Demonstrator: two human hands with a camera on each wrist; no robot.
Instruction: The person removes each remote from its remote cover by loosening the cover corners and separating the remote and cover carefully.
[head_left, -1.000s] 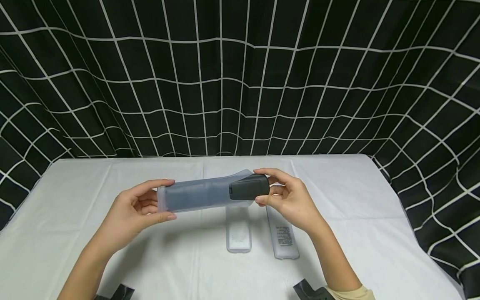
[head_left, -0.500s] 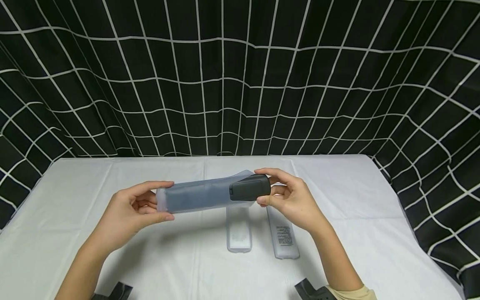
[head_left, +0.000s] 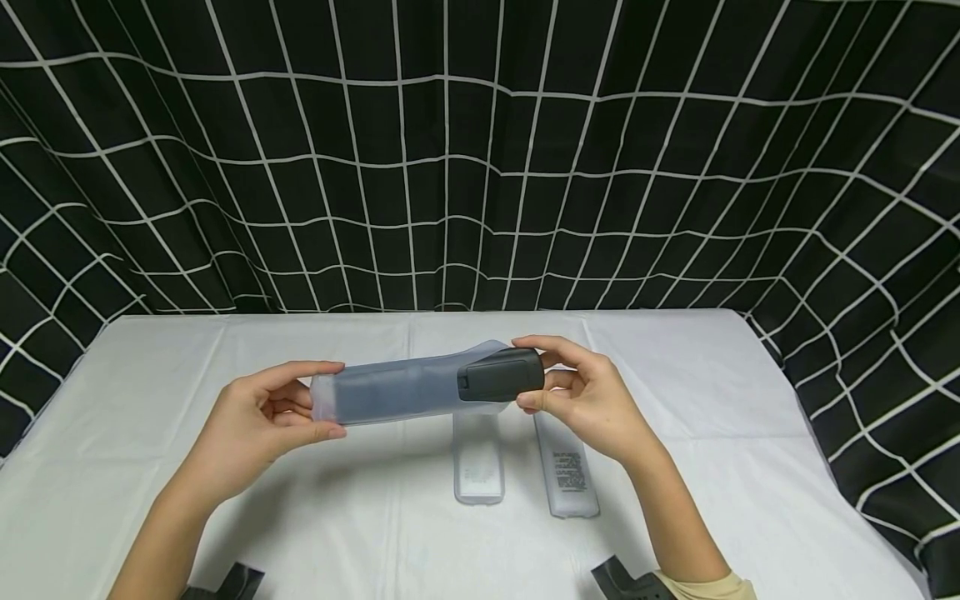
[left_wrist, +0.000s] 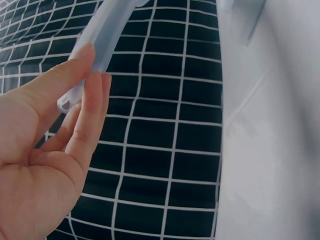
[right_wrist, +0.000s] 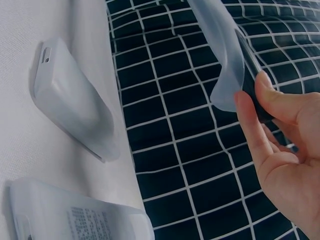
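A dark remote control [head_left: 501, 375] lies partly inside a translucent silicone cover [head_left: 405, 387], held level above the table. Its battery-lid end sticks out of the cover's open right end. My left hand [head_left: 255, 425] pinches the cover's closed left end between thumb and fingers; the left wrist view shows the cover's tip [left_wrist: 75, 95] between them. With thumb and index finger, my right hand [head_left: 581, 400] pinches the remote's bare end along its edges. In the right wrist view, the cover's loose flap [right_wrist: 227, 92] flares beside the index fingertip.
Two more translucent covers lie on the white-clothed table [head_left: 300, 533]: one plain cover [head_left: 478, 467] under the held remote, one cover with dark print [head_left: 570, 475] to its right. A black curtain with white grid lines [head_left: 480, 167] hangs behind.
The hands have drawn slightly apart, left hand leftward, right hand slightly rightward. The remote has slid a little toward the cover's open end, widening the pale gap at the closed end.
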